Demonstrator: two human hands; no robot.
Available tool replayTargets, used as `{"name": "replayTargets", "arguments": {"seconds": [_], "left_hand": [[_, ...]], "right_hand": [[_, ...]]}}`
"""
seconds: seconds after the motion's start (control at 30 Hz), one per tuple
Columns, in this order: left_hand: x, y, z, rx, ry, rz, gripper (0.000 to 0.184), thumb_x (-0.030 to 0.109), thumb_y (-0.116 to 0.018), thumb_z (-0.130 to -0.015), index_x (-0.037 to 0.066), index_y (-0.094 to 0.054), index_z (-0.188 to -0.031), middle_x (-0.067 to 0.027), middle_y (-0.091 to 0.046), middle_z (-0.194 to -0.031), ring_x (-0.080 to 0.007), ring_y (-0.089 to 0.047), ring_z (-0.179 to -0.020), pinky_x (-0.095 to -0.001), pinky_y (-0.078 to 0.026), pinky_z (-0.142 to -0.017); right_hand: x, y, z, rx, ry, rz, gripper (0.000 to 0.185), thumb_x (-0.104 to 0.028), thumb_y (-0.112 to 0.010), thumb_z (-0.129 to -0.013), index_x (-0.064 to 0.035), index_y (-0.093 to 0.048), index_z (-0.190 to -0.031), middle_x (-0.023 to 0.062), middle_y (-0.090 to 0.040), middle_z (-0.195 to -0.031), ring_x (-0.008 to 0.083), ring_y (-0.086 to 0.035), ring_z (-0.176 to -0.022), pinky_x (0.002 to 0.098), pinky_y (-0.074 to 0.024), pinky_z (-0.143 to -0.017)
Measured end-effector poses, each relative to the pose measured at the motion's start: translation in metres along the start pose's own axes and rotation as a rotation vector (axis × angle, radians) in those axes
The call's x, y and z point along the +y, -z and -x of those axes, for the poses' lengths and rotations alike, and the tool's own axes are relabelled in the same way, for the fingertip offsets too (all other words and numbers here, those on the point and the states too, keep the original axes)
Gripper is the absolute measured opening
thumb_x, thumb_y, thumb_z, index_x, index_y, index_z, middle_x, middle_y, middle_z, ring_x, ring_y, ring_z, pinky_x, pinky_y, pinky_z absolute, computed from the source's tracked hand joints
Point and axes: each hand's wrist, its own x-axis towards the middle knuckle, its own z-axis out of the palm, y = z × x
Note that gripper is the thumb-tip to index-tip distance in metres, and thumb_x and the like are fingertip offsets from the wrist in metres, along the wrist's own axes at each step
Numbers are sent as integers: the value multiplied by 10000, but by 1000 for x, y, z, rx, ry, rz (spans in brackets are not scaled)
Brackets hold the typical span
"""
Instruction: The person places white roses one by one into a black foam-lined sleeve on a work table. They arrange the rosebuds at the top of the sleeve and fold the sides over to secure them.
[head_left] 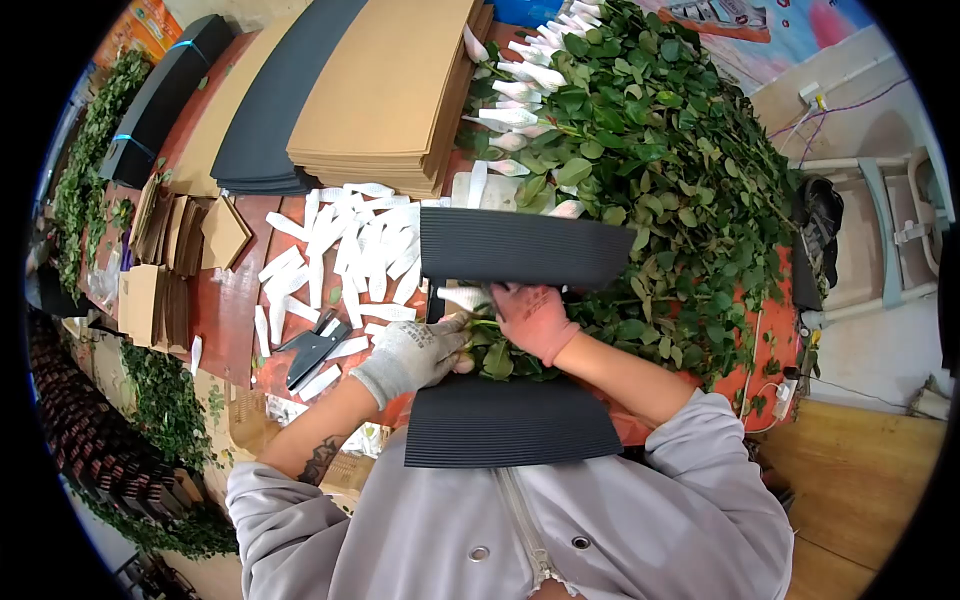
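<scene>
Both hands work between two flaps of a black corrugated sheet, the far flap (525, 247) raised and the near flap (510, 425) against my torso. Roses lie between them, one with its bud in a white mesh sleeve (463, 298) and green leaves (505, 355) to its right. My left hand (415, 350), in a grey-white glove, is closed at the bud end of the stems, its fingertips partly hidden. In a pink glove, my right hand (537, 322) is closed around a rose stem just right of the sleeved bud. A black stapler (315, 350) lies left of my left hand.
Loose white mesh sleeves (350, 245) are heaped on the red table (220, 325). Behind them stand stacks of brown cardboard (380, 90) and black sheets (275, 110). A large pile of leafy roses (660, 180) fills the right side. Folded cardboard pieces (165, 240) sit at left.
</scene>
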Motion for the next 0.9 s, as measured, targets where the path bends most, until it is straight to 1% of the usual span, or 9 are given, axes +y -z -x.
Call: {"name": "replayTargets", "arguments": {"seconds": [0.23,0.33,0.43,0.5,0.63,0.67,0.7,0.77,0.9], "left_hand": [[-2,-1,-1,43,-41,11,380,336,-457,-879,169,-536,-1211,-59,-478,-1317,-236,-637,-880,-373,-513,-691],[-1,-2,-1,-33,-5,-19,379,343,-468,-877,175,-535,-1210,-57,-502,-1295,-229,-633,-896,-366,-508,-694],[-20,-1,-2,123,-142,123,365,361,-474,-878,169,-547,-1179,-48,-581,-1178,-240,-633,-869,-370,-500,-683],[-32,5,-12,337,57,23,346,373,-489,-865,151,-564,-1120,-51,-627,-1036,-260,-630,-825,-380,-491,-657],[-59,-17,-37,206,76,-347,249,285,-505,-839,145,-581,-1030,-72,-626,-922,-232,-636,-777,-377,-484,-624],[-61,-22,-39,245,66,-419,215,330,-567,-811,158,-620,-928,-93,-562,-1083,-292,-623,-809,-410,-498,-626],[-66,-24,-39,250,67,-418,215,330,-567,-811,158,-620,-928,-93,-562,-1083,-292,-623,-809,-410,-498,-626],[-69,-18,-38,253,-68,-424,173,238,-500,-841,164,-604,-957,-52,-626,-779,-225,-634,-680,-371,-478,-576],[-58,4,-21,149,14,-346,146,240,-510,-841,155,-613,-899,-55,-623,-765,-228,-632,-681,-384,-476,-569]], "right_hand": [[-11,-8,0,-111,-53,-87,260,-143,-526,-752,-66,-583,-994,101,-625,-900,258,-619,-798,371,-484,-648],[-11,-13,2,-138,-6,-32,287,-146,-469,-797,-59,-581,-1046,111,-622,-952,248,-621,-816,359,-489,-647],[-12,-12,5,-177,24,6,310,-144,-447,-815,-53,-576,-1082,117,-617,-975,248,-613,-848,352,-487,-669],[-13,-13,6,-178,10,8,320,-142,-442,-819,-50,-573,-1097,120,-614,-983,249,-608,-865,349,-485,-678],[-11,-21,6,-132,43,31,328,-149,-436,-828,-45,-566,-1111,132,-602,-1019,259,-599,-891,349,-483,-696],[-11,-22,7,-124,39,22,333,-146,-434,-829,-45,-562,-1118,138,-599,-1029,263,-600,-893,352,-485,-699],[-9,-23,8,-123,41,27,333,-146,-434,-829,-45,-562,-1118,138,-599,-1029,263,-600,-893,352,-485,-699],[-8,-24,9,-103,-39,-38,345,-145,-433,-827,-47,-550,-1137,159,-594,-1040,280,-599,-916,375,-490,-718],[-9,-24,10,-137,-76,-73,344,-140,-430,-828,-49,-542,-1140,178,-584,-1061,290,-596,-939,387,-490,-752]]}}
